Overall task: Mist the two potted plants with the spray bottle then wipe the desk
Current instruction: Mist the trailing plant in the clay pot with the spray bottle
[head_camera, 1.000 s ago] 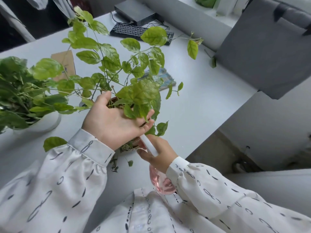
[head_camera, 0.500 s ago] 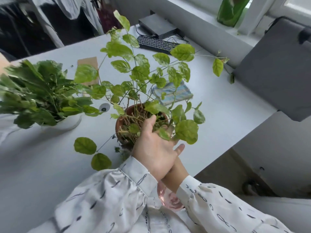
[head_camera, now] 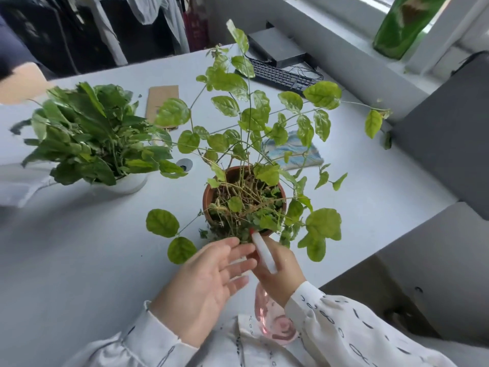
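Mid-misting: right grip (head_camera: 281,278) wrapped round spray bottle (head_camera: 265,256), nozzle at brown-pot plant (head_camera: 244,197). Left grip (head_camera: 209,287) empty, fingers spread. White-pot plant (head_camera: 92,139) and counter (head_camera: 79,260) wipe look pending; cloth (head_camera: 293,152) untouched.

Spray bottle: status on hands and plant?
Right hand grips spray bottle, nozzle at brown-potted plant's base. Left hand open, alongside the nozzle. Low leaves crowd the nozzle.

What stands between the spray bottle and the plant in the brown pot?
Nothing visible. The spray bottle in the right hand points into low leaves of the plant at the near rim of the brown pot; the left hand lies beside it, not ahead.
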A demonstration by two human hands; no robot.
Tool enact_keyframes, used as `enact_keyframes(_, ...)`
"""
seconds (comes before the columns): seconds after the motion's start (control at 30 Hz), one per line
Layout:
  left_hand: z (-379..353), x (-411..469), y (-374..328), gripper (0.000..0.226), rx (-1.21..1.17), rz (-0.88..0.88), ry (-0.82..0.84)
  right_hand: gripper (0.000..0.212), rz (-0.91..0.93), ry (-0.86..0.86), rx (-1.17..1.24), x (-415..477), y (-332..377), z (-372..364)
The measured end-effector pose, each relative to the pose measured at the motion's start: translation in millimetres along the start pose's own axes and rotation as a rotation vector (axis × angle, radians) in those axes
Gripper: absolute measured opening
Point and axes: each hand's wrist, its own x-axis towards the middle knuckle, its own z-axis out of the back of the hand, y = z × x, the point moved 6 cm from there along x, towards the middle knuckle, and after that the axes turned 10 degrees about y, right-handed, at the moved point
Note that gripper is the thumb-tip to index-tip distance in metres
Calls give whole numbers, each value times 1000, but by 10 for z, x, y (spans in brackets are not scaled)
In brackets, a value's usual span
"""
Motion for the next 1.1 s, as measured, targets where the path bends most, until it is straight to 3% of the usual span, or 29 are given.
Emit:
enact_keyframes(0.13,173,-17,-6,22,118,-58,-110,40,-2,-27,-76,22,32,16)
enact_keyframes(0.27,225,-6,8,23,282,-78,-146,11,79,15,-130,26,112,-5)
enact_keyframes(0.47,172,26,7,26,406,-80,-98,20,15,37,-190,76,123,-34)
enact_keyframes(0.6,130,24,10,42,428,-66,-80,32,-52,39,-110,50,75,1)
enact_keyframes(0.77,136,77,69,29,422,-58,-73,7,-66,-44,-20,-37,-46,158)
enact_keyframes(0.93,140,85,104,50,408,-34,-55,22,-145,-75,0,-43,-102,205)
enact_keyframes(1.03,138,64,79,76,405,-29,-70,21,-175,-71,14,-36,-106,180)
enact_keyframes(1.1,152,50,60,80,411,-41,-81,21,-138,-34,10,-27,-62,138)
